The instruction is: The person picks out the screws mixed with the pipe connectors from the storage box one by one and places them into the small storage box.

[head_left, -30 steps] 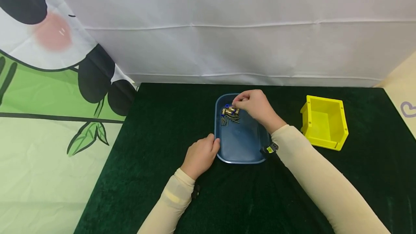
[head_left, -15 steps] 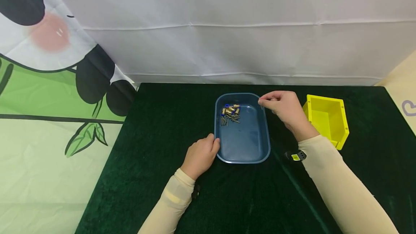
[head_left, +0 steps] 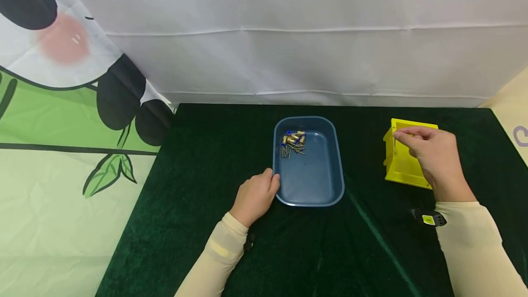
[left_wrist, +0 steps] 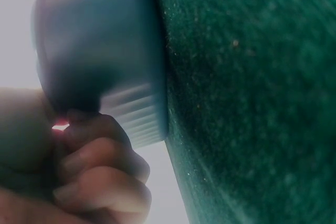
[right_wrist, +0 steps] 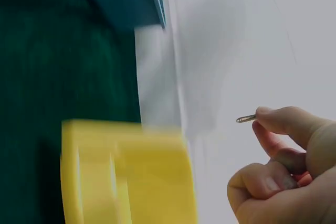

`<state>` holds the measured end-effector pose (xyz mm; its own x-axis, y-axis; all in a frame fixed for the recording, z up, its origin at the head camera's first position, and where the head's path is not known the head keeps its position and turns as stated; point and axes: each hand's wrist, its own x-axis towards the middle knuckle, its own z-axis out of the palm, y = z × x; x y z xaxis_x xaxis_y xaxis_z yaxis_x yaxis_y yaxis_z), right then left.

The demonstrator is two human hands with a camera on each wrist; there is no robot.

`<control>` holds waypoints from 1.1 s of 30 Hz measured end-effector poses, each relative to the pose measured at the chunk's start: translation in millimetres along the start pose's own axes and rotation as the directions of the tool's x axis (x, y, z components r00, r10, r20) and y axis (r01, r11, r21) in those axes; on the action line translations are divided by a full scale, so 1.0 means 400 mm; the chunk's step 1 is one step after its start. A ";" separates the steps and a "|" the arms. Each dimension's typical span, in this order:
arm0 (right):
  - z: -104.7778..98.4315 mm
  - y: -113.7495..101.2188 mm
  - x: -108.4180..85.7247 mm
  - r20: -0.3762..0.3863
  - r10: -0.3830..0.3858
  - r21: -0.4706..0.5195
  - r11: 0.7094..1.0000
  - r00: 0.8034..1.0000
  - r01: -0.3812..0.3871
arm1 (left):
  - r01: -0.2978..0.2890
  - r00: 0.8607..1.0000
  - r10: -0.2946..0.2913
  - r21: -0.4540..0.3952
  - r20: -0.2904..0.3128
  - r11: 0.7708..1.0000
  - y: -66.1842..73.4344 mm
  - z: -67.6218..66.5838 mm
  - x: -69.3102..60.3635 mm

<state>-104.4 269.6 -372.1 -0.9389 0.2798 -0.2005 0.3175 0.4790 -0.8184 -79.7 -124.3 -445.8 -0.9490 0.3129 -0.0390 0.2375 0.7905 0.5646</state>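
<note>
My right hand [head_left: 442,162] is above the yellow bin [head_left: 400,168], pinching a small thin metal screw [right_wrist: 245,119] between thumb and forefinger. In the right wrist view one end of the screw sticks out past the fingertips, with the bin below it, blurred. On the left, my left hand [head_left: 255,196] grips the left rim of a blue tray [head_left: 307,182], thumb at the edge and fingers curled against its side. Inside the tray, towards its far left, lie several brass fittings with blue rings [head_left: 294,138] and several thin screws [head_left: 294,149].
A dark green cloth [head_left: 198,164] covers the table. The bin stands to the right of the tray, with cloth between them. Behind the table hangs a white sheet [head_left: 288,58], and a printed panda sheet [head_left: 70,40] is at the left.
My right hand has gone from the fittings in the tray, rightward past the tray's rim, to above the yellow bin, pinching the screw. The left hand stays on the tray's rim.
</note>
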 end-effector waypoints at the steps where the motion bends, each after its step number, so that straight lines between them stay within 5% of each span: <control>1: -0.013 0.010 0.001 -0.024 0.022 0.008 1.000 0.999 -0.022 | -0.002 1.000 0.002 0.003 -0.005 1.000 0.001 -0.001 -0.001; 7: -0.058 0.053 0.006 -0.082 0.123 0.032 0.992 0.989 -0.121 | 0.015 1.000 -0.014 0.025 -0.019 1.000 0.003 -0.004 -0.005; 16: -0.055 0.068 0.001 -0.058 0.137 0.046 0.990 0.989 -0.134 | 0.021 1.000 -0.021 0.023 -0.019 1.000 0.009 -0.005 -0.005; 26: -0.006 0.013 -0.019 0.014 0.085 0.115 0.990 0.996 -0.086 | 0.016 1.000 -0.016 0.013 -0.011 1.000 0.015 -0.012 -0.008; 33: 0.075 -0.041 -0.022 0.107 -0.044 0.181 0.983 0.993 0.024 | 0.016 1.000 -0.016 0.036 -0.008 0.999 0.020 -0.010 -0.009</control>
<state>-105.3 234.3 -372.9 -0.9609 0.1675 -0.2204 0.2651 0.3270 -0.9071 -75.0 -121.4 -437.7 -0.9541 0.2964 -0.0416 0.2295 0.8138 0.5340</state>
